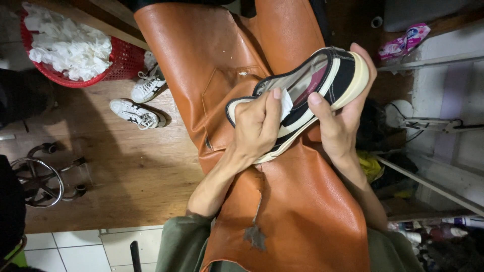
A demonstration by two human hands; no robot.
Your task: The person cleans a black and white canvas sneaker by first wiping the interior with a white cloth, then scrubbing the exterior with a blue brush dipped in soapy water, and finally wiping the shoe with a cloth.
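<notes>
A black canvas shoe with a cream rubber sole lies tilted over my lap, its opening facing up. My right hand wraps around the shoe's heel end, thumb on the upper edge and fingers behind the sole. My left hand presses a small white tissue against the shoe's side near the opening. A worn brown leather apron covers my lap beneath both hands.
A red basket full of crumpled white tissues stands at the upper left. A pair of white sneakers sits on the wooden floor. A chair base with castors is at left. Cluttered white shelves with bottles are at right.
</notes>
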